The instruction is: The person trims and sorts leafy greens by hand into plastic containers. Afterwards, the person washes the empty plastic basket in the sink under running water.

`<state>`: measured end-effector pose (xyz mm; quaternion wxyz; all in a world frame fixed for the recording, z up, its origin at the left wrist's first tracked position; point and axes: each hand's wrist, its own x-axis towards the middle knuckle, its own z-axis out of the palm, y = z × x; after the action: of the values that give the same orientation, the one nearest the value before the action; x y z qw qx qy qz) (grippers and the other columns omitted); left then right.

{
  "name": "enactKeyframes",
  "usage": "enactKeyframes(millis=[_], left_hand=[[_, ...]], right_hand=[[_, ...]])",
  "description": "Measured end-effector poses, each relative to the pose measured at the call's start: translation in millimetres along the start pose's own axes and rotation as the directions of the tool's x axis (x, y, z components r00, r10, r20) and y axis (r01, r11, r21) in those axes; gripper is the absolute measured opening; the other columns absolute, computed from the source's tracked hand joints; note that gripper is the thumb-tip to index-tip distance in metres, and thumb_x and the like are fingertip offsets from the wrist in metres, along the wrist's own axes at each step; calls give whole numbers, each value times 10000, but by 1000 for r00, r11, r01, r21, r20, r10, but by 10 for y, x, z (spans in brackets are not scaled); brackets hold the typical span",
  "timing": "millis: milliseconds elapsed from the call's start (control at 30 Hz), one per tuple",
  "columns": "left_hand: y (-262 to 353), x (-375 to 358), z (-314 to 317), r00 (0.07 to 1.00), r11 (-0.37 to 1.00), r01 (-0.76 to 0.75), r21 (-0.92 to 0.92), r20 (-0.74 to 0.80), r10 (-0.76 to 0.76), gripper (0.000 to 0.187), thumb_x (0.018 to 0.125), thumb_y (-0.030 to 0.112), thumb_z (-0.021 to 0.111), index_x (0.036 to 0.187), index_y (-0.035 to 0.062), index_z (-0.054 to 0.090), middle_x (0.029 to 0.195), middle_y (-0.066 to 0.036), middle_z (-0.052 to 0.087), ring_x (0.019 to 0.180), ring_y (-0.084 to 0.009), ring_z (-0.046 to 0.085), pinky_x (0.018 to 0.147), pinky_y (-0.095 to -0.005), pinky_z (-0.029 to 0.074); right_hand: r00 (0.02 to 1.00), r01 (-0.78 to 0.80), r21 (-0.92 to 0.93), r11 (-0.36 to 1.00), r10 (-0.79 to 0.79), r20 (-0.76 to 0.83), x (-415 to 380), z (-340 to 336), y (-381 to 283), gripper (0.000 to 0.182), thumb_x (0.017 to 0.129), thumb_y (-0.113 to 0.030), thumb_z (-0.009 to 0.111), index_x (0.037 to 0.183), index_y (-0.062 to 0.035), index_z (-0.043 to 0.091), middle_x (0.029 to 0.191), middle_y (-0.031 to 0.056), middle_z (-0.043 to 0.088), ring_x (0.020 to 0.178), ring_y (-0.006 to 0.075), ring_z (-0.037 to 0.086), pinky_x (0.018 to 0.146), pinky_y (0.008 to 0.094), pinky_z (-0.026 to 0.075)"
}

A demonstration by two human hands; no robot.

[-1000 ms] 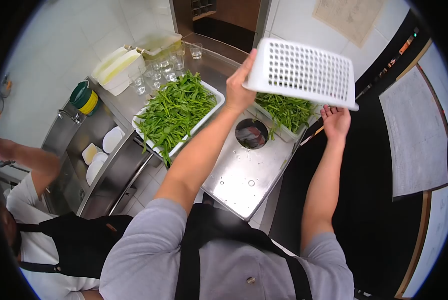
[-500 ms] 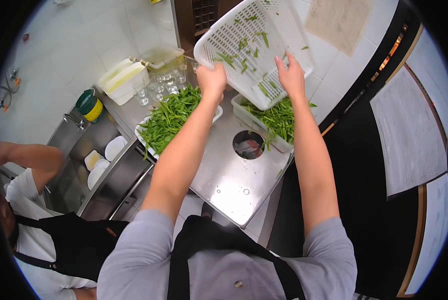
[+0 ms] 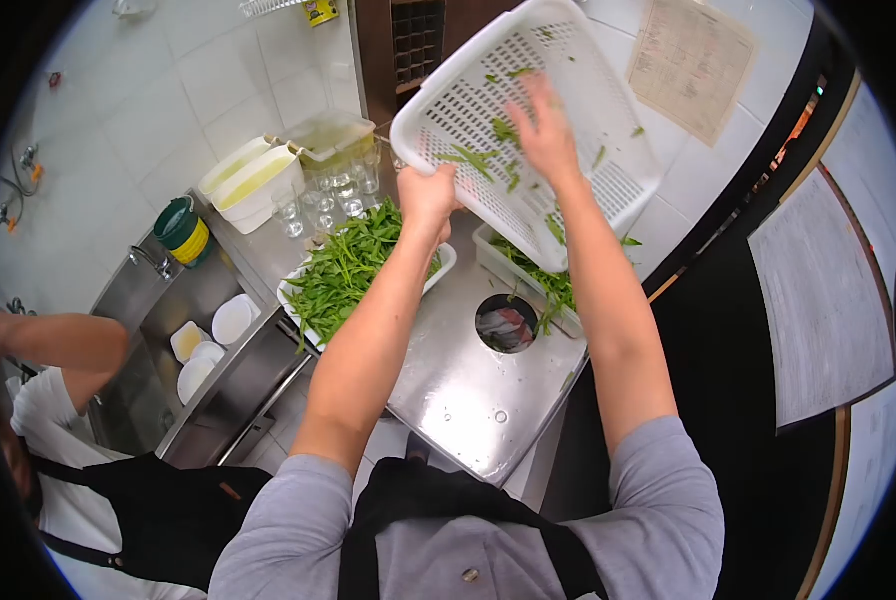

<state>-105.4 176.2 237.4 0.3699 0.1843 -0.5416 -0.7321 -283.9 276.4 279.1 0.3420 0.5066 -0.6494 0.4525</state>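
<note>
My left hand (image 3: 428,205) grips the near left rim of a white perforated basket (image 3: 448,105), which is tilted over the steel counter (image 3: 438,370). Bits of green leaf cling to its inside. Over the basket's inner surface is my right hand (image 3: 546,130), fingers apart and somewhat blurred, holding nothing that I can see. Below the basket, a white container (image 3: 490,257) holds cut green stems, partly hidden by the basket and my right forearm. Leafy greens (image 3: 353,270) fill a white tray to the left.
Glasses (image 3: 323,200) and pale tubs (image 3: 258,190) stand behind the greens. The counter has a round hole (image 3: 506,323) with waste inside. At left are a sink (image 3: 168,325) with white dishes, a green pot (image 3: 181,232) and another person (image 3: 138,490) in a black apron.
My right hand has moved up the inside of the basket, away from its lower edge. The whole view has shifted slightly, and fewer leaf bits show in the basket.
</note>
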Motion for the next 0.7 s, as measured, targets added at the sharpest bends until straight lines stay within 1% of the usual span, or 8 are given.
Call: enactKeyframes(millis=[67,133,333,433,500,533,600,700], left_hand=[[-47,-92,130,1000,999,5,-35,8,-5,236,934,8,557,1151,-76,600,1004,-177,702,790,-264,734,571,-359,621],[-91,-73,176,1000,998,6,-65,26,-5,232,934,13,561,1147,-70,605,996,-171,705,789,-259,735,563,-353,615],[-425,116,-25,995,997,34,-69,93,-27,238,942,40,583,1152,-72,590,999,-173,703,782,-265,736,597,-374,628],[-614,170,-103,995,999,-46,18,91,45,228,965,61,570,1155,-63,590,993,-163,706,775,-250,734,594,-362,619],[-682,242,-145,989,989,-118,85,102,109,226,972,70,568,1156,-58,591,991,-160,706,777,-243,733,595,-356,615],[-672,246,-127,984,988,-142,68,115,133,225,976,88,573,1148,-55,597,990,-149,708,783,-228,728,606,-354,612],[-611,226,-27,977,984,-171,50,137,163,225,980,105,579,1140,-51,604,989,-138,709,790,-213,722,616,-351,608],[-539,128,145,977,981,-168,93,146,154,236,919,93,622,1089,-61,679,975,-127,729,863,-187,673,787,-344,526]], right_hand=[[986,-105,-21,994,101,-136,61,38,-121,487,968,-330,602,1423,-162,555,1528,217,429,1430,426,353,1157,432,349],[964,234,-350,907,-172,201,-170,131,-180,467,971,-245,582,1427,-156,546,1523,155,462,1421,420,368,1155,421,362],[715,273,-78,959,-148,684,-608,-123,145,506,880,-61,540,1358,-204,623,1508,31,505,1445,298,387,1164,437,378],[433,731,-190,656,-229,872,-607,-356,-43,459,883,-81,539,1315,-183,655,1461,59,552,1408,292,445,1107,386,439],[165,370,-550,749,529,832,-478,-401,-270,357,953,-147,519,1273,-153,678,1384,121,607,1340,309,522,1075,414,453],[163,372,-544,752,524,836,-507,-337,-257,357,953,-147,519,1273,-153,678,1384,121,607,1340,309,522,1075,414,453],[862,-214,-50,975,213,460,-599,-194,-167,368,966,-202,563,1317,-131,650,1383,171,602,1338,345,517,1105,411,416],[929,-296,466,834,136,345,-742,202,-371,338,982,-249,563,1292,-160,664,1397,168,589,1333,346,521,1100,440,423]])
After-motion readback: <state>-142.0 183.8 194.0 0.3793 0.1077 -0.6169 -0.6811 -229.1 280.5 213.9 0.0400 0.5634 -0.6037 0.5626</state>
